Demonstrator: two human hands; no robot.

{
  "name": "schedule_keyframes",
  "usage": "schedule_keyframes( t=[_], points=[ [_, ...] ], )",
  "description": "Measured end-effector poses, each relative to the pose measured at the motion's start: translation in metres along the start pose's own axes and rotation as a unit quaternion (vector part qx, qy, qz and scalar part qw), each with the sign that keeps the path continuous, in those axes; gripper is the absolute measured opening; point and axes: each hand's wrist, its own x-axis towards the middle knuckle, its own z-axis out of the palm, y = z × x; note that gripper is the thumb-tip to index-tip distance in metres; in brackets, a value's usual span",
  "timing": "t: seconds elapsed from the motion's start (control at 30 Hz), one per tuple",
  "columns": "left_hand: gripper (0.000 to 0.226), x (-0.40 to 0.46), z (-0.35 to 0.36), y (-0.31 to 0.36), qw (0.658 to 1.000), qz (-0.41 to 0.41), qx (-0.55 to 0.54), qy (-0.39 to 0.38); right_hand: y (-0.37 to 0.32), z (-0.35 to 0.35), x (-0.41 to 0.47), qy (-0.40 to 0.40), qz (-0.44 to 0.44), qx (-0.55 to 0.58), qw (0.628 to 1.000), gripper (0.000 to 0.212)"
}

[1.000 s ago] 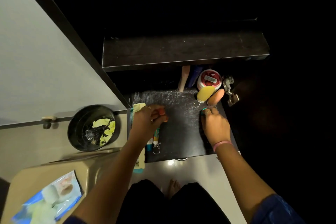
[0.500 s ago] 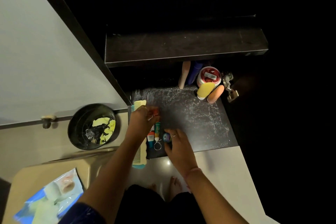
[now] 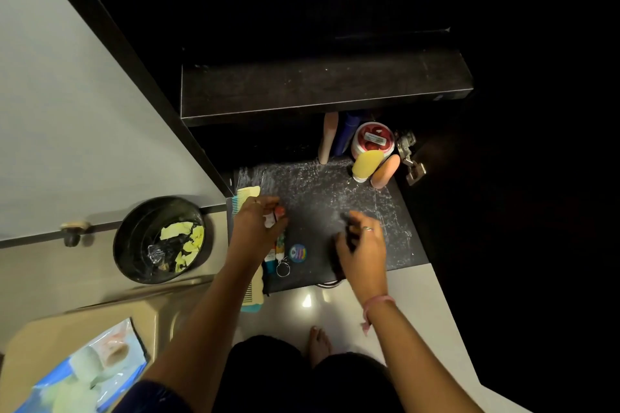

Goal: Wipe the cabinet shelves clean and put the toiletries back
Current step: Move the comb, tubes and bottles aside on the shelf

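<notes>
A dark cabinet interior is filling the frame, its lower shelf (image 3: 335, 204) streaked with white residue at the centre. On that shelf's left part, the left hand (image 3: 256, 228) is curling its fingers round a small white and orange tube (image 3: 273, 216). Just below it, more small tubes (image 3: 276, 250), a key ring (image 3: 282, 269) and a round tin (image 3: 298, 252) are lying on the shelf. The right hand (image 3: 364, 250) is hovering right of the tin, fingers loosely bent over something dark; whether it is gripping it I cannot tell. A comb (image 3: 246, 199) is lying along the shelf's left edge. Bottles and a red-lidded jar (image 3: 373, 141) are standing at the shelf's upper right. A black bin (image 3: 162, 240) is sitting at left of the frame.
</notes>
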Motion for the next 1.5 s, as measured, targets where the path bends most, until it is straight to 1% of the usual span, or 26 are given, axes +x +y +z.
schedule_keyframes(
  t=[0.07, 0.1, 0.17, 0.23, 0.33, 0.37, 0.43, 0.5, 0.57, 0.63, 0.73, 0.77, 0.87, 0.97, 1.03, 1.1, 1.17, 1.23, 1.27, 1.37, 1.5],
  points=[
    [0.036, 0.001, -0.002, 0.003, 1.0, -0.006, -0.001, -0.007, -0.005, -0.019, 0.016, 0.088, 0.044, 0.027, 0.995, 0.04],
    [0.037, 0.001, -0.003, 0.004, 1.0, -0.005, 0.001, -0.012, -0.008, -0.028, 0.025, 0.117, 0.054, 0.027, 0.991, 0.044],
    [0.037, -0.001, -0.006, 0.01, 1.0, -0.002, 0.009, -0.018, -0.011, -0.043, 0.041, 0.144, 0.053, 0.003, 0.988, 0.05],
    [0.039, -0.004, -0.008, 0.019, 1.0, 0.004, 0.019, 0.001, -0.014, -0.052, 0.055, 0.145, 0.049, -0.027, 0.988, 0.054],
    [0.046, -0.007, -0.002, 0.042, 0.995, 0.056, 0.051, 0.07, -0.02, -0.059, 0.071, 0.125, 0.047, -0.079, 0.988, 0.055],
    [0.047, -0.005, 0.003, 0.053, 0.992, 0.082, 0.063, 0.078, -0.021, -0.059, 0.074, 0.117, 0.042, -0.094, 0.988, 0.054],
    [0.046, 0.006, 0.017, 0.081, 0.989, 0.121, 0.061, 0.058, -0.025, -0.059, 0.08, 0.11, 0.025, -0.121, 0.986, 0.048],
    [0.045, 0.021, 0.036, 0.108, 0.984, 0.169, 0.041, 0.036, -0.026, -0.058, 0.086, 0.108, 0.027, -0.137, 0.984, 0.043],
    [0.05, 0.036, 0.052, 0.128, 0.98, 0.195, 0.03, 0.001, -0.027, -0.056, 0.09, 0.095, 0.032, -0.131, 0.986, 0.04],
    [0.054, 0.051, 0.065, 0.143, 0.98, 0.184, 0.053, -0.048, -0.028, -0.055, 0.093, 0.08, 0.032, -0.1, 0.991, 0.038],
    [0.039, 0.061, 0.073, 0.154, 0.973, 0.165, 0.14, -0.075, -0.027, -0.054, 0.094, 0.062, 0.049, -0.047, 0.996, 0.038],
    [0.034, 0.063, 0.075, 0.154, 0.973, 0.165, 0.143, -0.077, -0.027, -0.055, 0.094, 0.059, 0.056, -0.042, 0.996, 0.037],
    [0.029, 0.065, 0.077, 0.145, 0.976, 0.168, 0.111, -0.083, -0.025, -0.055, 0.096, 0.056, 0.059, -0.052, 0.995, 0.032],
    [0.029, 0.068, 0.073, 0.14, 0.984, 0.138, 0.082, -0.082, -0.024, -0.055, 0.095, 0.045, 0.051, -0.05, 0.996, 0.032],
    [0.031, 0.064, 0.057, 0.137, 0.981, 0.162, 0.074, -0.077, -0.023, -0.056, 0.088, 0.04, 0.045, -0.036, 0.998, 0.033],
    [0.033, 0.061, 0.032, 0.131, 0.977, 0.186, 0.063, -0.087, -0.024, -0.057, 0.077, 0.017, 0.036, -0.02, 0.999, 0.032],
    [0.028, 0.057, 0.005, 0.121, 0.969, 0.192, 0.098, -0.118, -0.023, -0.053, 0.064, -0.027, 0.014, -0.036, 0.999, 0.028],
    [0.029, 0.053, -0.011, 0.106, 0.962, 0.185, 0.144, -0.137, -0.02, -0.044, 0.05, -0.066, -0.026, -0.061, 0.996, 0.024],
    [0.028, 0.051, -0.017, 0.099, 0.963, 0.174, 0.15, -0.143, -0.019, -0.039, 0.044, -0.082, -0.048, -0.063, 0.993, 0.024],
    [0.024, 0.043, -0.025, 0.083, 0.971, 0.148, 0.123, -0.14, -0.021, -0.022, 0.03, -0.112, -0.1, -0.065, 0.987, 0.027],
    [0.025, 0.043, -0.028, 0.067, 0.97, 0.153, 0.149, -0.119, -0.026, -0.001, 0.024, -0.126, -0.116, -0.042, 0.984, 0.027]
  ],
)
